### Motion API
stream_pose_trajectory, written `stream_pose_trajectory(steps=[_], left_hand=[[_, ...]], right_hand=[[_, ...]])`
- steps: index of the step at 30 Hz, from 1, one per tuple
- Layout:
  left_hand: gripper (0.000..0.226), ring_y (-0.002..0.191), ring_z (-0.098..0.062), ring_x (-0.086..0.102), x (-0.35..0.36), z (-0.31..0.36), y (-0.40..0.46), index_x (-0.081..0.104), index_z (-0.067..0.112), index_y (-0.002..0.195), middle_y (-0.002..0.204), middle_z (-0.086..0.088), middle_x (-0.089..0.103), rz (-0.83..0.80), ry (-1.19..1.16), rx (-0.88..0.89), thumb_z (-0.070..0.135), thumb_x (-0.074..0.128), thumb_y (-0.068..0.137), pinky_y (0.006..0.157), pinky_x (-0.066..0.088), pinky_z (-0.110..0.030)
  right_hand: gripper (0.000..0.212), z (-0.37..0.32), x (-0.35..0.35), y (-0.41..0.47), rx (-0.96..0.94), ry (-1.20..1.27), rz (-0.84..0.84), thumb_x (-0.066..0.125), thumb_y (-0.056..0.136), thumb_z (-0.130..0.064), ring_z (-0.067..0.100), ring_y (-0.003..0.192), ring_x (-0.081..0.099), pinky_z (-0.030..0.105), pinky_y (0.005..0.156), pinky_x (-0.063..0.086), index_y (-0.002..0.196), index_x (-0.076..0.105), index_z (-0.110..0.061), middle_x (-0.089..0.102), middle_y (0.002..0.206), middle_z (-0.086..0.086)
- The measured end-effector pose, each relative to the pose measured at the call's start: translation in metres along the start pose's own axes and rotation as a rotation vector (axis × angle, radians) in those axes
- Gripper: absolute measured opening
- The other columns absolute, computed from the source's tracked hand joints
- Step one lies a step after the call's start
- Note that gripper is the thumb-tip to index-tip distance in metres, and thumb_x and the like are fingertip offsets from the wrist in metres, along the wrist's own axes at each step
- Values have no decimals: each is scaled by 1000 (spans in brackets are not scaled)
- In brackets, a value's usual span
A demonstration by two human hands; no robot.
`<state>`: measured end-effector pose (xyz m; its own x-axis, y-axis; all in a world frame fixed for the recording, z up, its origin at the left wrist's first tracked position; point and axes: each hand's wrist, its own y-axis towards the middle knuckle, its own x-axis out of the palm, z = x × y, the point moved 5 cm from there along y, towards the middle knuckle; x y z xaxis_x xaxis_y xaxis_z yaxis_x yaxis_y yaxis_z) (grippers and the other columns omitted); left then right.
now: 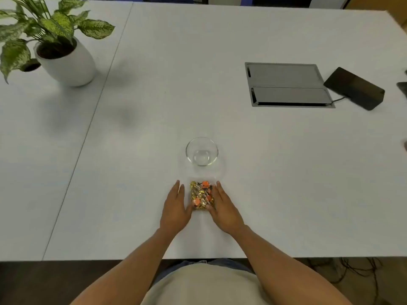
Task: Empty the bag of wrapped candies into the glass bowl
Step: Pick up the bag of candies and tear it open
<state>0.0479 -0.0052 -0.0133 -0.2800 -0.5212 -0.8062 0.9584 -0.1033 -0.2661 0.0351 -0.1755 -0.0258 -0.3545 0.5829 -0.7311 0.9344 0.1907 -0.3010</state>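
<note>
- A clear bag of wrapped candies (202, 195) lies flat on the white table (264, 172), close to the near edge and straight in front of the person.
- The candies inside show gold and orange wrappers, bunched together through the plastic.
- The left hand (176, 208) rests on the table against the bag's left side, fingers stretched forward and flat, thumb touching the bag's near corner.
- The right hand (224, 209) mirrors it on the right side — fingers extended along the bag's edge, thumb at its near right corner.
- Neither hand is closed on the bag; both lie spread with the bag bracketed between them.
- The glass bowl (202, 151) stands upright just beyond the bag, apart from it, and it holds nothing.
- A potted plant (63, 56) in a white pot sits at the far left of the table.
- A grey cable hatch (288, 84) is set into the tabletop at the far right, with a black device (354, 88) just beside it — a cable runs from the device toward the hatch.
</note>
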Motion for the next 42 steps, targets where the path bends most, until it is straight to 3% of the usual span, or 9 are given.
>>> stream_pose_trajectory(steps=[7,11,14,18,22,28,35,39,42], left_hand=[[52,143,-28,33,13,8,-4,43,8,143,153,-15,39,-132,-203,-47,16,57,93,116,27,-36],[33,103,-27,66,3,13,-1,65,11,117,106,-5,71,-31,-417,-81,4,63,84,84,50,-30],[33,99,-24,68,-3,13,-1,60,18,122,98,6,68,-26,-415,-131,18,61,88,82,54,-33],[48,125,-29,50,-7,6,5,50,10,137,138,-11,55,22,-123,-94,33,55,94,102,43,-41],[47,136,-29,41,-4,10,16,46,15,142,149,-8,47,-105,-12,-17,31,47,98,109,36,-42],[28,109,-28,63,-13,11,23,69,13,116,117,-9,71,-98,-71,-64,21,54,95,90,49,-37],[5,78,-14,63,-27,18,22,72,11,84,78,4,69,-281,-341,-104,12,67,85,56,42,-7],[9,71,-17,62,-34,24,15,70,9,83,79,-9,69,-301,-504,-139,17,73,83,56,51,-23],[12,66,-18,63,-37,29,10,70,7,79,76,-16,70,-229,-586,-153,17,77,79,60,56,-27]], right_hand=[[59,-5,7,0,53,87,-22,43,102,-18,19,149,17,22,116,11,153,14,-9,12,164,7],[55,-8,4,2,39,139,44,50,97,-9,20,143,33,21,114,18,149,32,-10,34,157,9],[48,-9,1,2,-5,181,75,56,92,-3,23,132,48,23,111,29,139,50,-11,52,144,11],[40,-8,-1,0,-49,172,113,62,88,2,24,119,59,18,102,35,127,62,-8,63,131,13],[37,-9,-4,-3,-105,200,141,63,86,4,13,110,61,0,95,34,121,66,-9,69,122,11],[31,-4,-12,-8,-121,195,207,61,89,1,4,105,59,-4,92,34,116,70,-11,71,119,11],[30,2,-19,-12,8,183,239,58,89,3,15,110,59,5,95,33,118,65,-5,66,122,11],[30,-11,-29,-17,62,267,338,62,82,2,6,93,55,7,80,41,103,60,-19,58,104,-9],[20,-16,-31,-17,197,566,329,66,83,-2,10,79,65,17,67,54,87,64,-22,68,88,-5]])
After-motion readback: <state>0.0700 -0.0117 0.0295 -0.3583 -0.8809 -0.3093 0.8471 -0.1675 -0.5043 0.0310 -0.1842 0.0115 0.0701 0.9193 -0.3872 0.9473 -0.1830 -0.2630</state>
